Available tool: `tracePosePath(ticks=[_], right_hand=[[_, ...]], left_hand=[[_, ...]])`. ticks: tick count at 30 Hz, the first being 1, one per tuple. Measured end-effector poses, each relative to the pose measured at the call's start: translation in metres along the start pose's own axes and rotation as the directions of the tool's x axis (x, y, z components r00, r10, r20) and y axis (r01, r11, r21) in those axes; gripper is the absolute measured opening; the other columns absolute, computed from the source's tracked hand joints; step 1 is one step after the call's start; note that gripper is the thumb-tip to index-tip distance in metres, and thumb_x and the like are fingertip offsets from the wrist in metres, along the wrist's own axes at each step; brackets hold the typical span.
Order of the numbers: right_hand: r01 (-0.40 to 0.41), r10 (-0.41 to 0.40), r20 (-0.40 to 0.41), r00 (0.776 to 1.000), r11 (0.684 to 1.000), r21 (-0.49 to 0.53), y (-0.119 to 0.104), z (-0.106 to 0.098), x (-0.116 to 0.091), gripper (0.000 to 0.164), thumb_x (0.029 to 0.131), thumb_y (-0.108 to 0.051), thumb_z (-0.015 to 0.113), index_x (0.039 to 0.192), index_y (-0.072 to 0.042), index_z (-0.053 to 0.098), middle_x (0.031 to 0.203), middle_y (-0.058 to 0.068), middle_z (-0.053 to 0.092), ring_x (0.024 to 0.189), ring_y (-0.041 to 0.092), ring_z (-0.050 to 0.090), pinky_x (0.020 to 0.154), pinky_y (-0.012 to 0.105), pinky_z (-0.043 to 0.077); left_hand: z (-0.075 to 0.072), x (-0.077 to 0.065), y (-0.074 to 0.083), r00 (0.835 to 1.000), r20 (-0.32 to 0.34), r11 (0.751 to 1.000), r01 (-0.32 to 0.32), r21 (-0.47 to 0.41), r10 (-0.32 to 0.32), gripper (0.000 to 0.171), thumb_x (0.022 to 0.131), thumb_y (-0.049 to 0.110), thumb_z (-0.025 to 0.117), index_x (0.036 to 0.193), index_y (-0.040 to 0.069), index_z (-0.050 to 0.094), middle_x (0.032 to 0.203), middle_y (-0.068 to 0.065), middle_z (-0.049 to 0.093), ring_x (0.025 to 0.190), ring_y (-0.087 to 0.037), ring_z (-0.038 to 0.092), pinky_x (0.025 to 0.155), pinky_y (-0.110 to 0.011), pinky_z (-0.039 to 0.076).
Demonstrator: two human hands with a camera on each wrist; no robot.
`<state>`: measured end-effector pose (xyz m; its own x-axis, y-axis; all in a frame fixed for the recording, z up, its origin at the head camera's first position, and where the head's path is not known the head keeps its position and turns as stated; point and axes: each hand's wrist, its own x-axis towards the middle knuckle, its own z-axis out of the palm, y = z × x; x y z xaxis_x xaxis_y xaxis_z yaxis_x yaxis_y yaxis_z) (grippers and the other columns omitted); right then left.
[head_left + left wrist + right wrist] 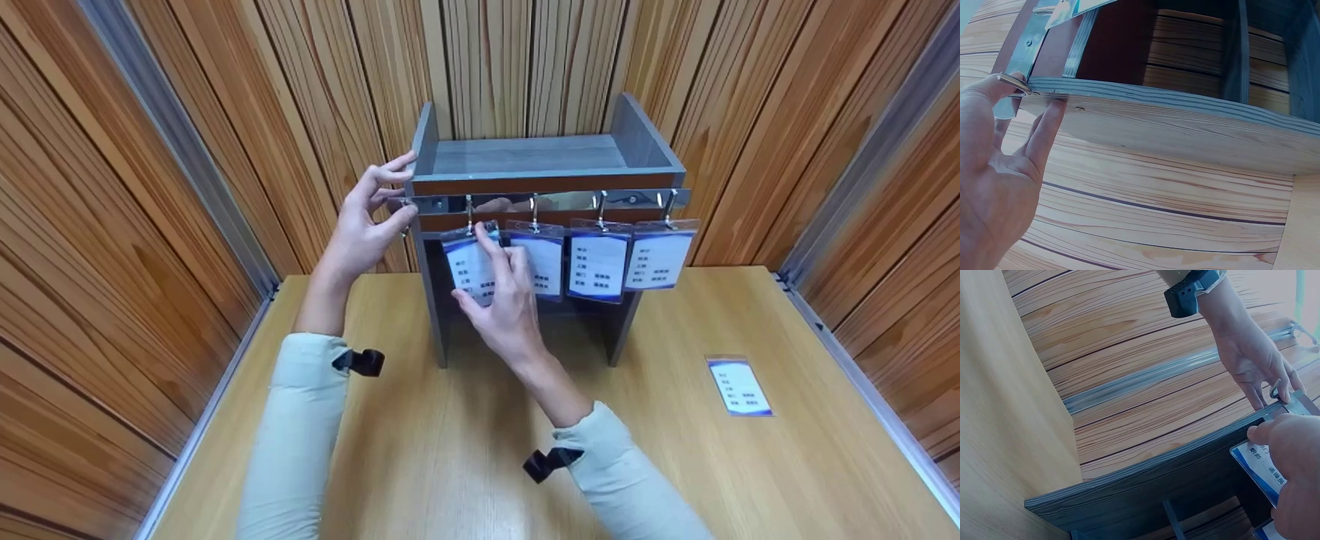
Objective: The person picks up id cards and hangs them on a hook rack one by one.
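A grey shelf unit (547, 178) carries a metal hook rail (555, 201) across its front. Several clear-sleeved name badges hang from its hooks; the leftmost badge (456, 259) tilts slightly. My right hand (506, 307) lies over this badge, index finger extended toward its top and thumb by its left edge. The right wrist view shows that thumb beside the badge (1261, 464). At the rail's left end my left hand (364, 225) pinches the rail, thumb near an end hook (1013, 83). Its other fingers (1047, 126) touch the unit's side panel.
Another badge (741, 386) lies flat on the wooden table (450, 465), to the right of the shelf unit. Wood-plank walls (495, 67) stand behind and at both sides. Dividers (1235, 56) show inside the unit.
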<state>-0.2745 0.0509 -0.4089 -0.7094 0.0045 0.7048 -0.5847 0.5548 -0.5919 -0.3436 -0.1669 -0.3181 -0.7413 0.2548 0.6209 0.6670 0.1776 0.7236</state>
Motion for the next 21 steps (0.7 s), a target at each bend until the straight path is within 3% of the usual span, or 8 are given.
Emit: tracePosePath(ticks=[12,21], right_hand=[[-0.013,0.014,-0.009,1.000,0.997,0.071,0.010,-0.002,-0.008,0.062,0.096,-0.002,0.086,0.151,-0.017,0.063,0.121,0.015,0.059,0.105,0.026,0.062,0.091,0.034,0.060],[-0.021,0.022,-0.004,1.000,0.995,0.097,0.013,-0.004,-0.010,0.061,0.096,-0.004,0.088,0.150,-0.018,0.065,0.122,0.016,0.059,0.107,0.027,0.064,0.089,0.037,0.061]], left_hand=[[0.000,-0.001,0.002,1.000,0.005,1.000,0.028,-0.014,-0.028,0.034,0.109,0.000,0.065,0.142,0.003,0.058,0.179,-0.007,0.050,0.160,-0.031,0.051,0.135,-0.058,0.038],[0.000,-0.001,0.001,1.000,0.001,1.000,0.021,-0.006,-0.021,0.032,0.109,0.000,0.064,0.141,0.003,0.059,0.178,-0.008,0.050,0.160,-0.030,0.052,0.135,-0.058,0.039]])
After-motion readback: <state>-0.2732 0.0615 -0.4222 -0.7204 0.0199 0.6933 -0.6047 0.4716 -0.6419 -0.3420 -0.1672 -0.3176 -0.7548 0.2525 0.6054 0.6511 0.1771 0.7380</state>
